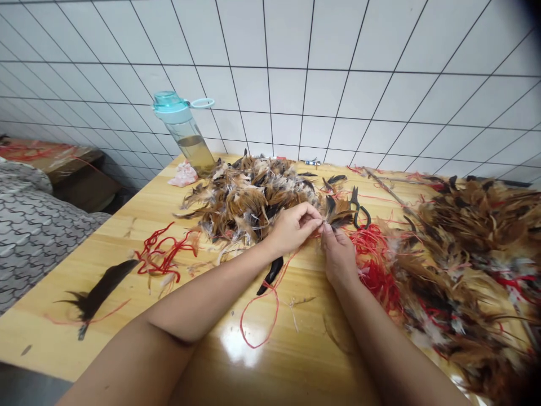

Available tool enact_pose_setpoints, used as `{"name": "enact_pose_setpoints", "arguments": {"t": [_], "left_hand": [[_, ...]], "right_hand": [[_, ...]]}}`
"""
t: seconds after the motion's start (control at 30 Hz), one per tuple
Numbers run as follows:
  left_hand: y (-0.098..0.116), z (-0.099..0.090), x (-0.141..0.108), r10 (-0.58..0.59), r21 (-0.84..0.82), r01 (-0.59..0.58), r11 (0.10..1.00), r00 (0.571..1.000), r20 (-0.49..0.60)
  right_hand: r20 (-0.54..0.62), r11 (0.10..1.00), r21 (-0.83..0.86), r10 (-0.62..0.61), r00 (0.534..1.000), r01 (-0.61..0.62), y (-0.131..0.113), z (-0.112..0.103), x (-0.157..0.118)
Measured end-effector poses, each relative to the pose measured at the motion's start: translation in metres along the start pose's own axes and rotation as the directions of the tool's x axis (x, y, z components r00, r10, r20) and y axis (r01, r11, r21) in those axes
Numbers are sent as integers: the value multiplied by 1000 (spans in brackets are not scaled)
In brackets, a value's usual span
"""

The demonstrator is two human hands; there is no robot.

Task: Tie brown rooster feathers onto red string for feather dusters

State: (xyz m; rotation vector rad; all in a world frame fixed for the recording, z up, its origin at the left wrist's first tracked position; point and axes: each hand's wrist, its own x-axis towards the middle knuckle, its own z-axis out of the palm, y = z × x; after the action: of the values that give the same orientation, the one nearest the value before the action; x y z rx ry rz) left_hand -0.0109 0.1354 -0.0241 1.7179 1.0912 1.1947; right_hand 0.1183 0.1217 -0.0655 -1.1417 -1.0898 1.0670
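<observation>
My left hand [296,226] and my right hand [339,254] meet fingertip to fingertip over the table. Between them they pinch a small bunch of dark and brown feathers [338,212] by its quill ends. A thin red string [276,307] trails below my left hand and loops on the wood; whether its upper end is in my fingers is hidden. Just behind my left hand lies a large heap of brown, white and black feathers [240,197]. Black-handled scissors [359,208] rest beyond my right hand, beside a tangle of red string [376,265].
On the wooden table [169,332], a water bottle [192,141] stands by a crumpled tissue [183,173] at back left. Red cord [163,254] and a black feather [103,290] lie left. More brown feathers [477,225] cover the right side. A tiled wall [287,39] rises behind.
</observation>
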Motion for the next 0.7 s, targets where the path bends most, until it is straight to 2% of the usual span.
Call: {"name": "enact_pose_setpoints", "arguments": {"t": [0.17, 0.27, 0.37, 0.5, 0.6, 0.7], "left_hand": [[2, 1, -1, 153, 216, -166, 962, 985, 74], [0, -1, 0, 228, 245, -252, 936, 966, 121], [0, -3, 1, 242, 231, -275, 933, 957, 162], [2, -6, 3, 156, 191, -183, 964, 976, 149], [-1, -8, 5, -26, 128, 14, 992, 995, 94], [-8, -9, 8, -174, -23, 181, 983, 970, 171]], "right_hand": [[-12, 991, 103, 90, 996, -88, -2, 2, 2], [-20, 982, 147, 125, 992, -121, -2, 2, 3], [-18, 972, 188, 147, 989, -141, -2, 2, 4], [11, 969, 200, 147, 989, -146, -1, 0, 5], [36, 981, 157, 107, 994, -111, 1, -1, 4], [61, 995, 78, 49, 997, -54, 6, -1, 2]]}}
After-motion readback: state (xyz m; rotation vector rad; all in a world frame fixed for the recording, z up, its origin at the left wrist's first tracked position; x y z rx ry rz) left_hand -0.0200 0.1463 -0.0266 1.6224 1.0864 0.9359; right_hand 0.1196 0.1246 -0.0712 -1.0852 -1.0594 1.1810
